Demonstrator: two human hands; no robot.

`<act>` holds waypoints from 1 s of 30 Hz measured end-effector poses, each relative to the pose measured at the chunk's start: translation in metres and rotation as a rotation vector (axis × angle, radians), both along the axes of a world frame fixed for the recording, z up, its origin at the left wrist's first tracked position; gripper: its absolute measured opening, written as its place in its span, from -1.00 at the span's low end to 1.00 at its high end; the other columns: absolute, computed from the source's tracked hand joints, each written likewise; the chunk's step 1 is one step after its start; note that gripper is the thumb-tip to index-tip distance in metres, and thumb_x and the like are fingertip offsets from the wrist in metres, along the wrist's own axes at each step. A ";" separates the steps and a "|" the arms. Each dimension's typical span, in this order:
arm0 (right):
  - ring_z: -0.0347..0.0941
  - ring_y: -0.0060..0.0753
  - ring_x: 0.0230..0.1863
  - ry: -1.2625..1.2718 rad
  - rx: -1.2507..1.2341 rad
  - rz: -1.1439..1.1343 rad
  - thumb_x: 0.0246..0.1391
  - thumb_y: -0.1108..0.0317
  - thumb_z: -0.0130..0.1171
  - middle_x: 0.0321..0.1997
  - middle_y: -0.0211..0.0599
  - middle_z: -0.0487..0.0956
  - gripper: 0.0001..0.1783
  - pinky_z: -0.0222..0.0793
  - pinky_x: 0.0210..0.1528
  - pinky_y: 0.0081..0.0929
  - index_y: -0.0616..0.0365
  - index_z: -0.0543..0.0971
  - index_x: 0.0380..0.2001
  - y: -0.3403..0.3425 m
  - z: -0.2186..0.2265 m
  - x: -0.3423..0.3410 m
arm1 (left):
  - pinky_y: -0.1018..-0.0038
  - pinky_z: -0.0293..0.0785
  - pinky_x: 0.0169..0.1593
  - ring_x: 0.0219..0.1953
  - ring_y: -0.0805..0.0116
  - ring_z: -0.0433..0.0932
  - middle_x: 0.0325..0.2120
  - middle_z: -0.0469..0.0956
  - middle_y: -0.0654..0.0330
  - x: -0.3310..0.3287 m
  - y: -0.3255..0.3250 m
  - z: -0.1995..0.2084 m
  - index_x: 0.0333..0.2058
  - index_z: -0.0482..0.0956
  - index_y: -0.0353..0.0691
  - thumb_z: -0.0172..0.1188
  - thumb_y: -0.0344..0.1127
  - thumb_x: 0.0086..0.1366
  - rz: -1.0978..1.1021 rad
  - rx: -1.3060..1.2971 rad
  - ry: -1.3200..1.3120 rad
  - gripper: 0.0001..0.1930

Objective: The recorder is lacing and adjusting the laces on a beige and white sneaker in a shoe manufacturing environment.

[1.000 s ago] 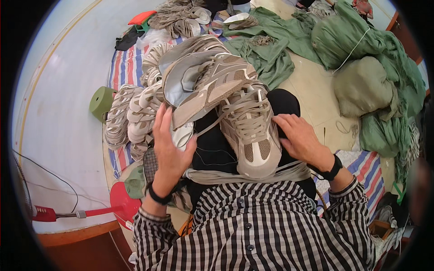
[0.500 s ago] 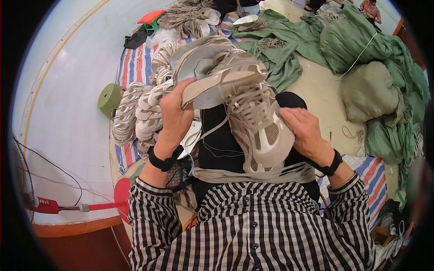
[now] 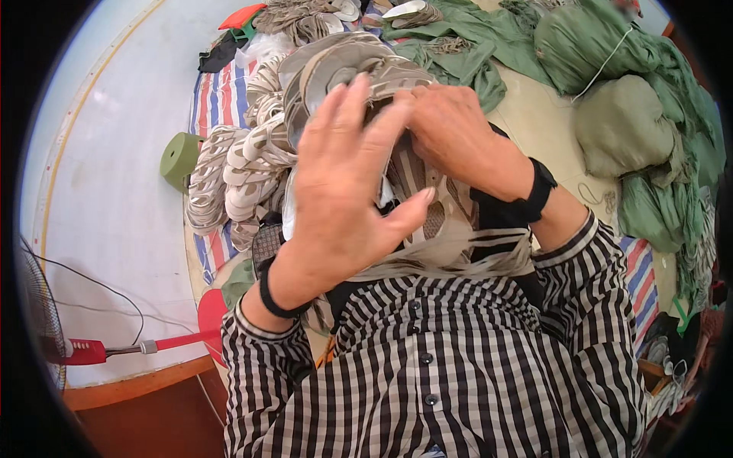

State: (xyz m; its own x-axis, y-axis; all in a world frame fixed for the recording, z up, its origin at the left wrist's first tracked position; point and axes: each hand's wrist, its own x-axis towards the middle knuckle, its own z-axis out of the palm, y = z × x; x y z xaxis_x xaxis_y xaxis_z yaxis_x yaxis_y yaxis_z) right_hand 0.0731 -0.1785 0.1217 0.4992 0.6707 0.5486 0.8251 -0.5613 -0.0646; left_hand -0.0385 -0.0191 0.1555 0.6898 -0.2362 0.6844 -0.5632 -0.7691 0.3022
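Note:
In front of my chest my left hand (image 3: pixel 336 191) is raised, blurred, with its fingers spread and nothing in it. Behind it a stack of beige and grey sneaker uppers (image 3: pixel 321 57) leans over my lap. My right hand (image 3: pixel 458 130) is bent inward, its fingers curled closed at the edge of a shoe upper (image 3: pixel 401 75); the fingertips are partly hidden. Below the hands another beige upper with brown mesh (image 3: pixel 412 169) lies on my lap, mostly covered by them. A bundle of pale grey laces (image 3: pixel 496 256) stretches across my lap at the waist.
Piles of sneaker uppers (image 3: pixel 214 179) lie on a striped sheet (image 3: pixel 217 99) at the left, beside a green round stool (image 3: pixel 181 162). Green cloth sacks (image 3: pixel 622 126) fill the right side. A fan with a red part (image 3: pixel 80 352) stands at lower left.
My left hand has let go of the stacked uppers and swung inward, opening. My right hand has moved up and left from the upper's toe. The laced upper is now largely hidden.

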 end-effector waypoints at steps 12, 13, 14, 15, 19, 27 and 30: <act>0.33 0.07 0.12 0.493 0.219 -0.234 -0.06 0.20 0.25 0.09 0.05 0.42 -0.37 0.28 0.15 -0.12 0.33 0.37 0.04 -0.028 -0.048 -0.008 | 0.15 0.41 0.11 0.09 -0.18 0.41 0.13 0.36 -0.23 0.037 0.030 -0.026 0.07 0.43 -0.24 0.24 -0.54 -0.10 0.179 0.209 -0.020 -0.36; 0.33 0.09 0.13 0.528 0.197 -0.276 -0.07 0.21 0.23 0.11 0.08 0.41 -0.36 0.29 0.15 -0.12 0.35 0.35 0.05 -0.026 -0.047 -0.007 | 0.15 0.41 0.11 0.09 -0.18 0.41 0.13 0.36 -0.23 0.036 0.026 -0.026 0.07 0.43 -0.24 0.24 -0.54 -0.10 0.184 0.212 -0.022 -0.36; 0.31 0.13 0.17 0.582 0.172 -0.285 -0.08 0.23 0.21 0.12 0.17 0.40 -0.34 0.27 0.17 -0.12 0.38 0.31 0.06 -0.027 -0.048 -0.003 | 0.15 0.43 0.09 0.07 -0.16 0.42 0.11 0.37 -0.23 0.037 0.021 -0.026 0.06 0.44 -0.24 0.24 -0.54 -0.10 0.169 0.206 0.002 -0.38; 0.31 0.13 0.17 0.578 0.172 -0.283 -0.08 0.23 0.21 0.12 0.17 0.40 -0.34 0.27 0.17 -0.12 0.38 0.31 0.06 -0.028 -0.050 -0.002 | 0.15 0.45 0.07 0.06 -0.15 0.43 0.10 0.39 -0.23 0.037 0.017 -0.026 0.04 0.45 -0.24 0.24 -0.53 -0.09 0.153 0.200 0.027 -0.40; 0.35 0.24 0.12 0.796 0.191 -0.321 -0.08 0.23 0.17 0.09 0.26 0.41 -0.33 0.27 0.17 -0.08 0.40 0.26 0.07 -0.023 -0.050 -0.006 | 0.19 0.52 -0.03 -0.02 -0.13 0.49 0.07 0.43 -0.18 0.044 0.013 -0.024 -0.01 0.47 -0.24 0.18 -0.56 -0.06 0.150 0.274 -0.068 -0.47; 0.44 0.27 0.01 0.783 0.213 -0.275 -0.04 0.25 0.06 -0.02 0.34 0.48 -0.35 0.32 0.07 -0.08 0.41 0.24 0.10 -0.036 -0.066 -0.011 | 0.40 0.49 -0.11 -0.25 0.18 0.62 -0.23 0.63 0.00 0.104 0.092 -0.019 -0.12 0.58 -0.25 0.12 -0.59 0.06 0.196 -0.013 0.051 -0.64; 0.47 0.22 0.00 0.956 0.247 -0.221 -0.04 0.26 0.06 -0.04 0.34 0.50 -0.24 0.34 0.07 -0.19 0.43 0.18 0.22 -0.048 -0.073 -0.012 | 0.49 0.46 -0.15 -0.32 0.33 0.60 -0.36 0.65 0.03 0.106 0.125 -0.022 -0.15 0.60 -0.25 0.15 -0.56 0.11 0.249 -0.139 0.156 -0.71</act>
State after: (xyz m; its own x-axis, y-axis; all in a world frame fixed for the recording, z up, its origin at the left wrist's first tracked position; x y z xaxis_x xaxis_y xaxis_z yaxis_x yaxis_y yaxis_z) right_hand 0.0610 -0.2268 0.0488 0.9014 0.4316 -0.0353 0.2458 -0.5771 -0.7788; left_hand 0.0672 0.1057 0.1332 0.8138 0.0411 0.5797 -0.3018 -0.8226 0.4819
